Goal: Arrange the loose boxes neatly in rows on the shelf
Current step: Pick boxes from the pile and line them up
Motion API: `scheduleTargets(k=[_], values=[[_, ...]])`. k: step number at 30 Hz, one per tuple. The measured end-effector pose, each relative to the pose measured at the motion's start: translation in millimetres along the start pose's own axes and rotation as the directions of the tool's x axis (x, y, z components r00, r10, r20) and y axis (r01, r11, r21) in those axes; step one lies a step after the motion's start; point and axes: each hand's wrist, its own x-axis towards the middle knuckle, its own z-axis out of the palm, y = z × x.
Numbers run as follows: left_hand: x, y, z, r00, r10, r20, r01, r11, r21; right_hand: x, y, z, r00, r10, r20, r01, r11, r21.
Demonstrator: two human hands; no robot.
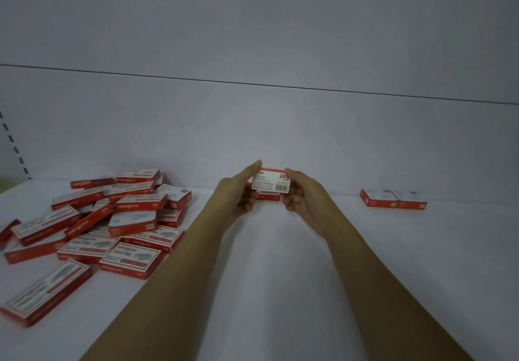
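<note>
I hold one small red-and-white box (270, 182) up in the middle of the white shelf (280, 262), its white label side with a barcode facing me. My left hand (241, 192) grips its left end and my right hand (299, 195) grips its right end. A red edge just below the held box may belong to a second box; I cannot tell. A jumbled heap of several like boxes (112, 220) lies on the shelf at the left. Two boxes (393, 199) lie flat side by side at the back right.
The shelf's white back panel (280, 136) rises right behind my hands. A slotted upright (14, 147) runs along the far left edge. One loose box (45, 293) lies apart at the front left, near the shelf's front edge.
</note>
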Motion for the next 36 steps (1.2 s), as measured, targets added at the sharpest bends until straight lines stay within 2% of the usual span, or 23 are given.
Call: scheduleTargets(k=[3,6,9,12,15,18,21,24,28,31,36], values=[[3,0,-6,0.995,0.015,0.095,-0.008,0.997,-0.074,3,0,-3,0.999,-0.042,0.012,0.041,0.997,0.068],[4,-1,-13,0.967,0.136,0.216,-0.102,0.981,-0.163,5,-6,-6,0.989,-0.146,-0.001,0.145,0.977,0.158],[3,-6,-14,0.941,0.231,0.249,-0.200,0.969,-0.144,-1,-14,-4,0.954,-0.293,0.060,0.294,0.956,-0.003],[3,-10,-10,0.922,0.257,0.288,-0.223,0.964,-0.147,-10,-19,6,0.901,-0.405,0.156,0.432,0.875,-0.221],[2,-16,-7,0.897,0.286,0.338,-0.250,0.957,-0.145,-17,-16,21,0.875,-0.435,0.210,0.483,0.792,-0.372],[2,-19,-6,0.904,0.274,0.329,-0.244,0.961,-0.129,-19,-12,29,0.851,-0.467,0.241,0.521,0.688,-0.505],[1,-21,-5,0.905,0.267,0.332,-0.231,0.962,-0.143,-19,-12,28,0.850,-0.469,0.239,0.520,0.678,-0.520],[-2,-17,-8,0.907,0.273,0.321,-0.236,0.960,-0.151,-18,-19,18,0.876,-0.445,0.188,0.481,0.765,-0.429],[-6,-8,-10,0.920,0.345,0.188,-0.324,0.937,-0.133,-18,-27,-9,0.902,-0.408,0.138,0.431,0.846,-0.315],[-12,-5,-6,0.873,0.467,0.140,-0.469,0.883,-0.023,-16,-21,-20,0.933,-0.326,0.150,0.358,0.871,-0.336],[-25,1,4,0.782,0.598,0.179,-0.621,0.774,0.128,-7,-5,-15,0.967,-0.220,0.127,0.253,0.881,-0.399]])
